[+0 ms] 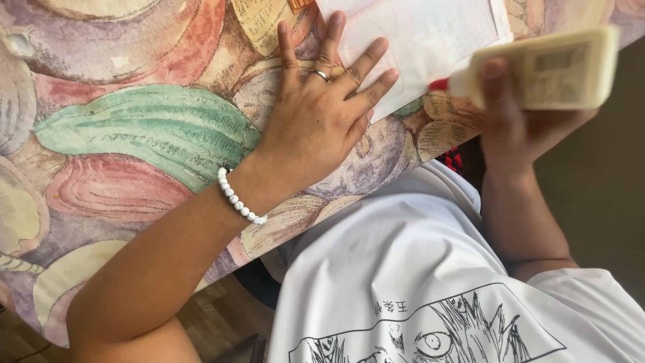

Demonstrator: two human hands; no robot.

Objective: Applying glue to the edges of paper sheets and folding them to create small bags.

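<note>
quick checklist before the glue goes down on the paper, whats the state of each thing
1. Left hand flat on the white paper sheet, pinning it to the flower-patterned tablecloth: ok.
2. Right hand wrapped around the pale cream glue bottle: ok, though the bottle is blurred.
3. Red nozzle tip pointed toward the paper's edge: ok.
4. Nozzle open or capped: cannot tell, too blurred.
5. Left fingers kept away from the nozzle: not ok, they lie close beside it.
6. Paper lying smooth under the hand: cannot tell; most of the sheet runs out of view.
</note>
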